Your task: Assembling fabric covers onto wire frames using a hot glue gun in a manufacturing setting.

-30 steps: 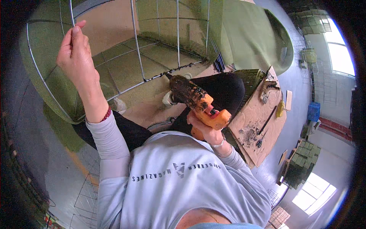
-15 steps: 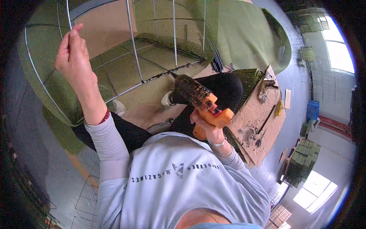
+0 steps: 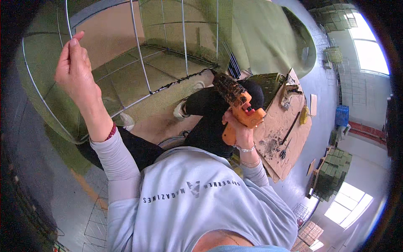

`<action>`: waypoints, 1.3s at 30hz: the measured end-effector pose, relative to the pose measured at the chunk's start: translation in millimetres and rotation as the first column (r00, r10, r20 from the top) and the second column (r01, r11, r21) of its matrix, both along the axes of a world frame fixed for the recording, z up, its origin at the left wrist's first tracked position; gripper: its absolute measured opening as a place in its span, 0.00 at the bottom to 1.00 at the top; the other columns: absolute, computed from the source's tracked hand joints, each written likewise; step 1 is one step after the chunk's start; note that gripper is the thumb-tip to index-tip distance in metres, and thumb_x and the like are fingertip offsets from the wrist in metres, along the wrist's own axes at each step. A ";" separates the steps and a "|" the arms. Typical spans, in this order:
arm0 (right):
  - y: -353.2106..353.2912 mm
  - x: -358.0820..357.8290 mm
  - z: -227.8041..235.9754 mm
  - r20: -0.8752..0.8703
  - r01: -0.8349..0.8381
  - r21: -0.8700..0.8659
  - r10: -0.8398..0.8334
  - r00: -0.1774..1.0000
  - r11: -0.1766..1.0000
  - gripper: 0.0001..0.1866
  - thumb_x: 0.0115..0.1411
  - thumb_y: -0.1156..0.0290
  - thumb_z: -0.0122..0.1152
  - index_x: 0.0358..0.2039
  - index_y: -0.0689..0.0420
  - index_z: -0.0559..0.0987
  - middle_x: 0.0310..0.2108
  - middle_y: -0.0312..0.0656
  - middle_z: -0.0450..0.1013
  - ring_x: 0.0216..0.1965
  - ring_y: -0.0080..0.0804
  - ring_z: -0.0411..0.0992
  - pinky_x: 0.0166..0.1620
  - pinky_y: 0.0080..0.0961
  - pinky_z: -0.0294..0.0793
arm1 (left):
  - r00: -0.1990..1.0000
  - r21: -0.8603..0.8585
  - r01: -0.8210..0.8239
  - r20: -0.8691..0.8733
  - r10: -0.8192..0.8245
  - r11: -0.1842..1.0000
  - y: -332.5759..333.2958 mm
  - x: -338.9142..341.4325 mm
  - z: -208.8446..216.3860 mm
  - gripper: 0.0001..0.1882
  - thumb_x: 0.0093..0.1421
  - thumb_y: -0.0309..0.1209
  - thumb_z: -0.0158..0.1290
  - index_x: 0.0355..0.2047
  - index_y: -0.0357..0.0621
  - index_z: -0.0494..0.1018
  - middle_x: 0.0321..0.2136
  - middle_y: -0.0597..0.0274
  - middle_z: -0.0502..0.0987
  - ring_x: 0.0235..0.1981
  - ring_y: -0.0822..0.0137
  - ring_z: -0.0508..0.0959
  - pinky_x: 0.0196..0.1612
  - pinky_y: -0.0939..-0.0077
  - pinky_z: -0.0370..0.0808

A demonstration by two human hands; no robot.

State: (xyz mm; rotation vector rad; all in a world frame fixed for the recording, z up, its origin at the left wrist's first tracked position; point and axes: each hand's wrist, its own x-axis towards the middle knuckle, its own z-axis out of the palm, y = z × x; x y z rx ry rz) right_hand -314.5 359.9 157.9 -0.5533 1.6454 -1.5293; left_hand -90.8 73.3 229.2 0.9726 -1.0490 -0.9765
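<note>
My left hand [image 3: 79, 69] is raised at the upper left, its fingers closed around an upright metal wire [image 3: 67, 20] of a large wire frame [image 3: 140, 54] wrapped in green mesh [image 3: 155, 98]. In my right hand [image 3: 240, 132] is an orange pistol-grip tool [image 3: 248, 115], gripped by its handle. Its barrel is caked with black lumps, and the tip lies close to the far right corner of the frame's lower wire. A ragged black line [image 3: 184, 78] runs along that wire. Whether the tip touches it, I cannot tell.
To my right, a cardboard sheet [image 3: 294, 126] carries black crumbs, a dark stick [image 3: 290, 133], scissors [image 3: 283, 153] and a yellow object [image 3: 304, 114]. Green sheeting [image 3: 268, 38] hangs beyond. Dark rods [image 3: 234, 66] stand by the frame. Stacked green bundles [image 3: 333, 171] sit farther off.
My right hand and the tool have moved right along the lower wire, toward the frame's corner. The left hand keeps its hold on the wire; the whole view has shifted slightly.
</note>
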 end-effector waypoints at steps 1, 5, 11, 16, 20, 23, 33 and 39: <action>1.2 -3.2 -0.9 -0.004 0.011 -0.025 -0.011 1.000 1.000 0.10 0.54 0.77 0.61 0.36 0.60 0.72 0.27 0.35 0.71 0.26 0.23 0.69 0.30 0.19 0.69 | 1.000 0.002 -0.004 0.003 0.004 1.000 -0.5 0.0 -0.1 0.12 0.62 0.30 0.47 0.39 0.34 0.75 0.14 0.80 0.54 0.15 0.87 0.51 0.18 0.87 0.43; 1.6 -5.3 -5.6 0.005 0.080 -0.074 -0.080 0.997 0.994 0.08 0.54 0.77 0.61 0.34 0.61 0.73 0.26 0.35 0.71 0.25 0.23 0.69 0.29 0.18 0.69 | 1.000 -0.021 -0.002 0.025 0.003 1.000 -0.8 1.2 -2.3 0.12 0.62 0.30 0.47 0.39 0.34 0.75 0.14 0.79 0.54 0.15 0.87 0.51 0.17 0.87 0.43; 3.8 -10.6 -2.3 -0.003 0.025 0.059 -0.025 1.000 0.998 0.10 0.53 0.76 0.61 0.36 0.60 0.72 0.27 0.36 0.71 0.27 0.23 0.70 0.29 0.17 0.68 | 1.000 0.001 0.009 0.004 -0.009 1.000 -1.3 2.1 -2.6 0.12 0.62 0.30 0.48 0.39 0.34 0.75 0.14 0.79 0.55 0.15 0.87 0.51 0.18 0.88 0.44; 5.7 -1.4 6.2 0.071 -0.041 0.010 0.040 0.997 0.999 0.11 0.52 0.77 0.62 0.36 0.61 0.72 0.28 0.37 0.71 0.28 0.25 0.70 0.30 0.18 0.68 | 1.000 -0.008 0.005 0.003 -0.005 1.000 -0.2 2.6 -1.8 0.12 0.62 0.31 0.48 0.39 0.34 0.75 0.14 0.79 0.55 0.16 0.87 0.52 0.18 0.88 0.44; -2.9 -1.3 7.9 0.020 0.041 0.032 -0.041 0.999 0.999 0.11 0.53 0.79 0.61 0.37 0.61 0.72 0.28 0.37 0.71 0.28 0.26 0.70 0.31 0.20 0.70 | 1.000 -0.015 0.007 0.005 -0.007 1.000 -0.3 2.2 -1.6 0.13 0.62 0.32 0.48 0.38 0.33 0.75 0.14 0.79 0.56 0.16 0.87 0.52 0.18 0.88 0.45; -1.4 -4.3 4.0 0.070 0.018 -0.060 -0.014 0.997 0.998 0.11 0.52 0.80 0.61 0.37 0.61 0.72 0.28 0.36 0.71 0.28 0.26 0.71 0.32 0.21 0.71 | 1.000 -0.010 0.007 0.010 -0.007 1.000 -0.8 2.1 -2.4 0.13 0.62 0.31 0.48 0.38 0.33 0.75 0.14 0.79 0.55 0.16 0.87 0.52 0.18 0.88 0.44; -1.6 -12.1 23.0 0.006 -0.017 0.067 0.017 1.000 0.998 0.10 0.52 0.78 0.63 0.36 0.61 0.74 0.28 0.35 0.71 0.26 0.25 0.70 0.30 0.21 0.70 | 0.999 -0.004 0.021 -0.038 -0.022 1.000 0.2 0.8 -4.7 0.12 0.62 0.31 0.49 0.38 0.33 0.75 0.14 0.79 0.54 0.15 0.86 0.51 0.18 0.87 0.43; -5.8 -37.5 16.9 -0.188 -0.033 0.060 0.044 0.981 0.998 0.14 0.52 0.78 0.63 0.40 0.62 0.74 0.33 0.37 0.74 0.34 0.27 0.73 0.38 0.22 0.74 | 0.999 -0.011 0.049 0.002 -0.049 0.999 -2.1 4.2 -7.7 0.15 0.63 0.33 0.47 0.44 0.35 0.72 0.15 0.81 0.54 0.15 0.88 0.50 0.17 0.88 0.44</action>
